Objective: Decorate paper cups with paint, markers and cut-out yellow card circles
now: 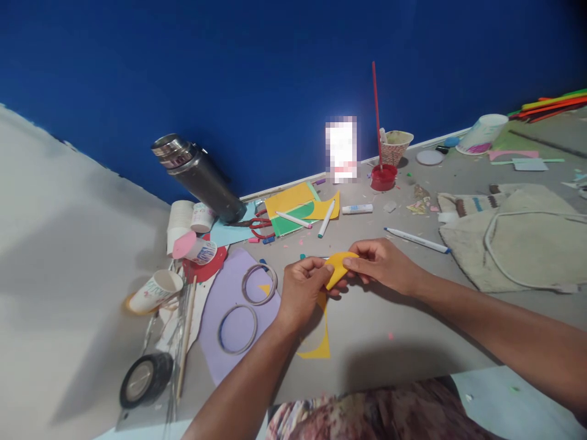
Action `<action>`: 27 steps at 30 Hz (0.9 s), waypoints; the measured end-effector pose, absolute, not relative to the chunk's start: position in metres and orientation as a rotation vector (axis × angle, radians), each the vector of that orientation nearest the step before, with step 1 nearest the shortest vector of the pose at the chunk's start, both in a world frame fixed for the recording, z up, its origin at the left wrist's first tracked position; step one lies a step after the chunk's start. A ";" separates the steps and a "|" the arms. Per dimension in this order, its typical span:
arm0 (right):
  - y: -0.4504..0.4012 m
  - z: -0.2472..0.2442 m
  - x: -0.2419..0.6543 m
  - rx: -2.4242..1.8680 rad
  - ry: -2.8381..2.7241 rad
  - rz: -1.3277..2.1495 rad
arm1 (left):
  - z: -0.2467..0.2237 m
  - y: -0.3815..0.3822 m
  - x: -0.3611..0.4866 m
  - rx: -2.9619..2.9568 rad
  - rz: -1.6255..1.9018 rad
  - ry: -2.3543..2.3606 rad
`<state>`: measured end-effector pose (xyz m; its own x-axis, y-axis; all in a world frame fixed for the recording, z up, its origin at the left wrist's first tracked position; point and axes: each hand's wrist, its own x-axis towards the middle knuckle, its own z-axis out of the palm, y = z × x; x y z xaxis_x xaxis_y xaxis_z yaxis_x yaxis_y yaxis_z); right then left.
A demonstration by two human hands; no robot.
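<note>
Between my two hands, a small piece of yellow paper (340, 267) with a curved edge is held above the table. My left hand (306, 280) pinches its left side with thumb and fingers. The upper right part is gripped by my right hand (376, 264), thumb on top. Under my left wrist lies a yellow paper offcut (323, 349) with a rounded cut-out, partly hidden by my forearm. Left of that, two tape rings (237, 330) rest on a purple paper sheet (211, 324).
Markers (326, 219), a glue stick (358, 209) and red-handled scissors (261, 223) lie beyond my hands. A dark flask (202, 180), paper cups (158, 287) and black tape (145, 380) stand left. At right are a blue-capped marker (417, 240) and a cloth (527, 244) with a white cable.
</note>
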<state>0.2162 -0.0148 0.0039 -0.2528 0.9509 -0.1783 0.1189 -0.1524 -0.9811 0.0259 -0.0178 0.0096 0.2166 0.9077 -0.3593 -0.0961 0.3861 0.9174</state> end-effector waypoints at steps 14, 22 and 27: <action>-0.015 0.011 0.215 -1.377 -1.449 1.283 | 0.011 -0.021 0.027 0.925 0.755 1.069; -0.017 0.004 0.213 -1.417 -1.568 1.119 | 0.009 -0.021 0.027 0.974 0.782 1.080; -0.018 -0.001 0.213 -1.389 -1.556 1.152 | 0.009 -0.021 0.027 0.979 0.795 1.123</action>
